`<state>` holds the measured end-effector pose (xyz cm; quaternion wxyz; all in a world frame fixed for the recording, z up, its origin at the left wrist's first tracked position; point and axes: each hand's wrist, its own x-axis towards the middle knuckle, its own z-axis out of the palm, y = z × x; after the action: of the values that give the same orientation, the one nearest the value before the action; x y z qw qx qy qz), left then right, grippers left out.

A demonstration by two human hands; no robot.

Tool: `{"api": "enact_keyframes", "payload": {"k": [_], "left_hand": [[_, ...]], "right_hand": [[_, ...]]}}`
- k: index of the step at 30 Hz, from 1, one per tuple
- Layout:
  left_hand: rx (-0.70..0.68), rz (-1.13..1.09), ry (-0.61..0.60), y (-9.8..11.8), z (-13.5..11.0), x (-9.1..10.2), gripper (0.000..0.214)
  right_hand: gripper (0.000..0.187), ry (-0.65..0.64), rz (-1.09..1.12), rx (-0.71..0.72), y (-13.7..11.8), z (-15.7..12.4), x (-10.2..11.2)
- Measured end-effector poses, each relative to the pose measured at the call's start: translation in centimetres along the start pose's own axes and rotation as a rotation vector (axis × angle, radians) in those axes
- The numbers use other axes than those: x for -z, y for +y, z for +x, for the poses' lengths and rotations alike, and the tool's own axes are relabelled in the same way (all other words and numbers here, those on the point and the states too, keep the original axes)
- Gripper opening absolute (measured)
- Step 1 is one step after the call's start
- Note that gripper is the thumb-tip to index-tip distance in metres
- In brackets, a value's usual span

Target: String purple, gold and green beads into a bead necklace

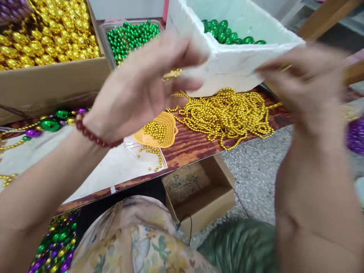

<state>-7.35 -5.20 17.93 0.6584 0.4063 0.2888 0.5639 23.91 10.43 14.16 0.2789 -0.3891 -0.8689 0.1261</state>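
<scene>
My left hand [142,83], with a dark red bead bracelet [93,136] at the wrist, is raised over the table. Its fingers are apart and blurred. A short run of gold beads [172,74] shows in the gap by the thumb; whether it touches the hand I cannot tell. My right hand [307,76] is strongly smeared near the foam box corner. Its fingers look pinched together, with a thin gold glint between them. Below and between the hands lies a heap of gold bead strings [230,113]. A yellow basket [170,131] holds loose gold beads.
A white foam box [227,68] contains green beads. At the back stand a carton [51,77] of large gold beads and a tray [105,34] of green ones. Scissors and a multicoloured strand [49,124] lie on the left. An open carton [204,206] sits below the table edge.
</scene>
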Motion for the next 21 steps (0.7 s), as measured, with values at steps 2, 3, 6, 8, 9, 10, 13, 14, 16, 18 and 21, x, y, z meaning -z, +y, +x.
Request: {"api": "enact_keyframes", "payload": {"k": [2,3,6,8,9,10,13,14,16,18,21], "left_hand": [[0.076,0.02,0.128,-3.9,-3.0,2.6,0.016],[0.152,0.007,0.169,-6.1,-4.5,4.0,0.011],[0.312,-0.081,0.372,-12.3,-8.7,7.6,0.017],[0.348,-0.13,0.523,-15.2,-10.8,8.9,0.022],[0.357,-0.15,0.576,-16.1,-11.6,9.2,0.023],[0.361,-0.164,0.613,-16.7,-12.2,9.4,0.025],[0.361,-0.178,0.659,-17.3,-13.1,9.4,0.027],[0.36,-0.175,0.668,-17.4,-13.1,9.4,0.028],[0.364,-0.169,0.684,-17.5,-13.0,9.4,0.029],[0.368,-0.171,0.691,-17.8,-12.7,9.5,0.032],[0.358,-0.174,0.707,-18.4,-12.2,9.8,0.034]], "right_hand": [[0.03,-0.028,-0.089,0.071,0.7,-2.2,-4.9],[0.03,-0.122,-0.086,0.075,1.1,-3.5,-7.5],[0.032,-0.339,-0.147,0.079,2.5,-7.3,-14.3],[0.032,-0.412,-0.226,0.084,3.0,-9.3,-17.2],[0.032,-0.424,-0.265,0.08,3.1,-10.0,-18.2],[0.032,-0.423,-0.302,0.072,3.0,-10.5,-18.8],[0.028,-0.422,-0.397,0.012,2.0,-10.8,-19.4],[0.028,-0.429,-0.412,-0.013,1.5,-10.7,-19.3],[0.032,-0.408,-0.362,-0.09,0.3,-10.0,-18.9],[0.035,-0.326,-0.174,-0.228,-1.3,-8.9,-18.7],[0.042,-0.277,0.236,-0.474,-3.7,-7.3,-19.6]]}}
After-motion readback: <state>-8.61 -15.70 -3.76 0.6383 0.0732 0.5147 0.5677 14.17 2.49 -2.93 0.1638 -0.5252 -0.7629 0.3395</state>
